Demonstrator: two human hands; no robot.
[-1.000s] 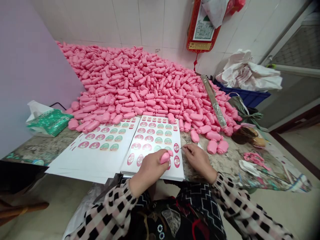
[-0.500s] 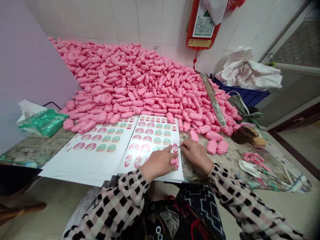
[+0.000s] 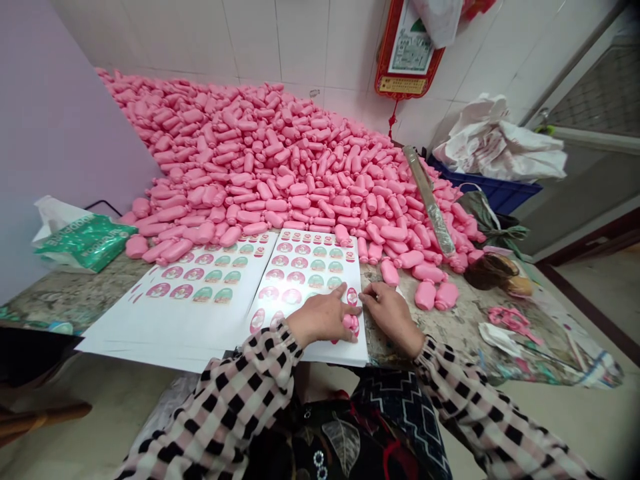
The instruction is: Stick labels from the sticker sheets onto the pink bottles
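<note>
A printed sheet of stickers (image 3: 300, 290) lies in front of me, with rows of pink and green labels. My left hand (image 3: 325, 317) rests on its right part, index finger stretched forward. Curled fingers of that hand hold a small pink bottle (image 3: 351, 323) against the paper, which they partly cover. At the sheet's right edge, my right hand (image 3: 390, 313) has thumb and index finger pinched at the rim of a pink oval sticker (image 3: 352, 296). How much of the sticker is lifted is too small to tell.
A big heap of pink bottles (image 3: 270, 153) fills the back of the table. Another sticker sheet (image 3: 165, 327) lies on the left, beside a green tissue pack (image 3: 85, 243). On the right are a tape-wrapped bar (image 3: 428, 200), a blue crate (image 3: 500, 190) and pink scraps (image 3: 513, 318).
Both hands stay at nearly the same place on the sheet. The right fingers have closed in slightly at the oval sticker's edge, and the view has shifted a little.
</note>
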